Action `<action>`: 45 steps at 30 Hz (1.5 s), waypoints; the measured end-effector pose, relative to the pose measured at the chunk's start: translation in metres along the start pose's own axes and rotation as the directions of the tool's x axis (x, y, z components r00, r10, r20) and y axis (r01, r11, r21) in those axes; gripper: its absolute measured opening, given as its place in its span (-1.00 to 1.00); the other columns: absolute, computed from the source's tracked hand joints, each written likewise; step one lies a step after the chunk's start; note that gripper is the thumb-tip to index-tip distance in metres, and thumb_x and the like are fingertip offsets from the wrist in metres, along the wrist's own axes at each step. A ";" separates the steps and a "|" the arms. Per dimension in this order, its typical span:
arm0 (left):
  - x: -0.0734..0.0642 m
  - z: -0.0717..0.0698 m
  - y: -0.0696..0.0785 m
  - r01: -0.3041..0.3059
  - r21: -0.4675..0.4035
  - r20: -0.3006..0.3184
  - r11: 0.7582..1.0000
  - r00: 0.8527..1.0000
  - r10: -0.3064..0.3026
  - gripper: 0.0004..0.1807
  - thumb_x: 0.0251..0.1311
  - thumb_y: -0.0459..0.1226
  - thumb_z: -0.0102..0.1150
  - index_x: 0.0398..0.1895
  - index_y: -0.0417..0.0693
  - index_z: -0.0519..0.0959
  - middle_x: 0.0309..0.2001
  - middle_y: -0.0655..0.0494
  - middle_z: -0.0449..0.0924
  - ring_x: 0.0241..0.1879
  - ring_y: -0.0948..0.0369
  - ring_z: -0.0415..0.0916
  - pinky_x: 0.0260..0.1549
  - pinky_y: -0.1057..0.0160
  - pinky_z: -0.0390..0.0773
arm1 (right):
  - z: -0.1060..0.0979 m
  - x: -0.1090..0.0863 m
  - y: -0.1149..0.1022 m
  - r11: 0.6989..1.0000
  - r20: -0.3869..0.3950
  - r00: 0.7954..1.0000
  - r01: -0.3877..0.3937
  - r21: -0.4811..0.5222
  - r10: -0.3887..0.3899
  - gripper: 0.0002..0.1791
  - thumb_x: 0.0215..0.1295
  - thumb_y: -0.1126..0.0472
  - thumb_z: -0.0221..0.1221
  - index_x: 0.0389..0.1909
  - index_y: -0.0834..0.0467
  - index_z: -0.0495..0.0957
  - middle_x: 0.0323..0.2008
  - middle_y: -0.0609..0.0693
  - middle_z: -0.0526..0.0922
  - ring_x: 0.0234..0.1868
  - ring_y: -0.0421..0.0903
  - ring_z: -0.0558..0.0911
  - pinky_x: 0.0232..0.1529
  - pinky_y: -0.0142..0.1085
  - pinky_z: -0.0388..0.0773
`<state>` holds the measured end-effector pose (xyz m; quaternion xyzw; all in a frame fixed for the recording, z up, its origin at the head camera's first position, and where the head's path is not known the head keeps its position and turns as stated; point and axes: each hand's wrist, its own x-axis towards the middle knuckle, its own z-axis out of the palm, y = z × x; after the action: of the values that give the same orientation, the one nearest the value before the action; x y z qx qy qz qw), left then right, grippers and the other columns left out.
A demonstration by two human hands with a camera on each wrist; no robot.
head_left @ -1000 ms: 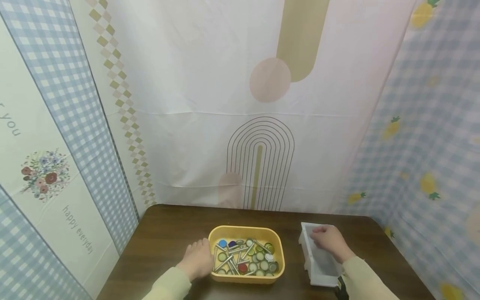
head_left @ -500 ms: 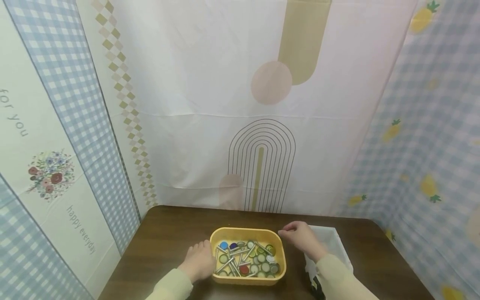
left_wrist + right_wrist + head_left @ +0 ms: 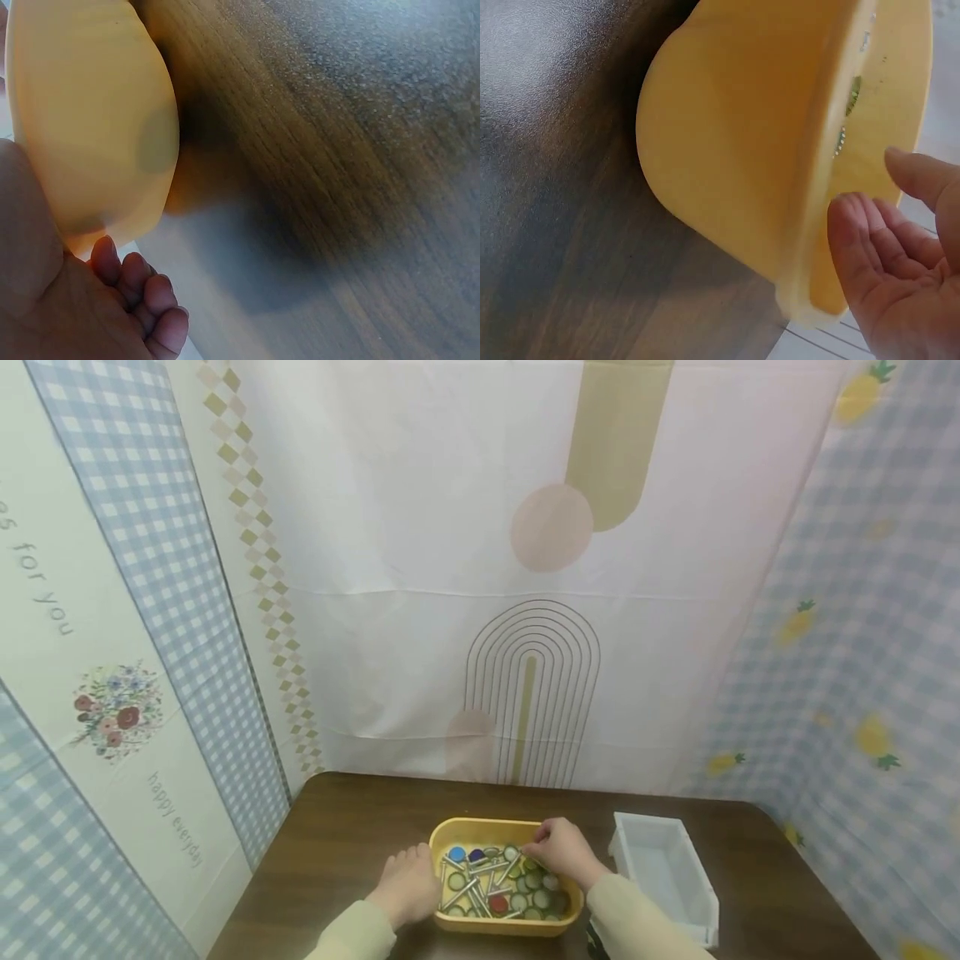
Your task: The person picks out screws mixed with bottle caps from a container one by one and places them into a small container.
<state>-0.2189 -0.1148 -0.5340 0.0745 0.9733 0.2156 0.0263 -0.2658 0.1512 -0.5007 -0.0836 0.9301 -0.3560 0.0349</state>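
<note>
A yellow plastic bin (image 3: 510, 928) stands on the table, with several bottle caps (image 3: 498, 904) and slim silver metal rods (image 3: 459, 893) mixed inside. My left hand (image 3: 408, 885) grips the bin's left edge; in the left wrist view its fingers (image 3: 159, 294) curl beside the bin's end wall. Over the right part of the bin reaches my right hand (image 3: 562, 850), fingertips low over the caps near the back rim. The right wrist view shows its thumb (image 3: 919, 176) apart from bent fingers, with nothing visible between them. Some caps there are hidden beneath that hand.
A long white plastic tray (image 3: 701, 868) stands just right of the bin, partly behind the right sleeve (image 3: 637, 918). The brown wooden table (image 3: 360, 810) has rounded back corners. Patterned cloth (image 3: 375, 610) hangs behind it and on both sides.
My right hand has moved left from over the white tray, past the bin's right rim and into the bin. The left hand keeps its place at the bin's left edge.
</note>
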 end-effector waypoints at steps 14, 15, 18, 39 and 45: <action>-0.001 0.002 0.001 -0.021 0.027 -0.018 0.999 1.000 0.021 -0.68 0.11 -0.24 0.03 -0.16 -0.31 0.37 -0.34 -0.05 0.36 -0.25 -0.02 0.37 -0.12 -0.11 0.32 | 0.020 0.004 0.005 0.981 0.018 0.998 0.061 -0.182 -0.059 -0.81 0.07 0.33 0.33 -0.54 0.24 0.48 -0.61 -0.02 0.46 -0.59 -0.12 0.41 -0.56 -0.24 0.41; -0.001 0.001 0.001 -0.021 0.029 -0.020 0.999 1.000 0.021 -0.69 0.11 -0.24 0.03 -0.16 -0.31 0.37 -0.34 -0.05 0.36 -0.25 -0.02 0.37 -0.13 -0.11 0.32 | 0.021 0.004 0.005 0.979 0.015 0.998 0.064 -0.194 -0.062 -0.81 0.06 0.34 0.33 -0.53 0.24 0.48 -0.60 -0.02 0.46 -0.57 -0.13 0.41 -0.54 -0.24 0.41; -0.001 0.003 0.001 -0.021 0.038 -0.027 0.999 0.999 0.022 -0.68 0.11 -0.24 0.04 -0.15 -0.32 0.37 -0.32 -0.07 0.37 -0.23 -0.04 0.38 -0.11 -0.12 0.32 | 0.022 0.002 0.006 0.967 -0.013 0.995 0.097 -0.237 -0.103 -0.82 0.01 0.38 0.33 -0.54 0.22 0.48 -0.59 -0.06 0.44 -0.55 -0.14 0.39 -0.50 -0.25 0.39; 0.000 0.002 0.001 0.008 0.039 -0.007 0.999 1.000 -0.007 -0.62 0.13 -0.20 0.05 -0.11 -0.32 0.37 -0.29 -0.09 0.39 -0.22 -0.04 0.39 -0.10 -0.12 0.32 | 0.029 -0.001 0.004 0.878 -0.009 0.957 0.262 -0.400 -0.290 -0.72 -0.24 0.51 0.20 -0.71 0.12 0.33 -0.71 -0.10 0.33 -0.66 -0.16 0.29 -0.58 -0.23 0.36; 0.000 0.005 0.001 -0.007 0.037 -0.020 0.999 1.000 0.007 -0.64 0.12 -0.20 0.06 -0.13 -0.30 0.37 -0.31 -0.08 0.39 -0.23 -0.04 0.38 -0.11 -0.12 0.32 | 0.020 -0.002 0.001 0.969 0.041 0.985 0.174 -0.177 -0.170 -0.52 -0.09 0.54 0.09 -0.81 0.01 0.08 -0.78 -0.19 0.04 -0.73 -0.22 0.06 -0.68 -0.33 0.10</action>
<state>-0.2185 -0.1120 -0.5382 0.0761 0.9770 0.1985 0.0143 -0.2613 0.1396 -0.5162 -0.1713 0.9471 -0.2711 0.0079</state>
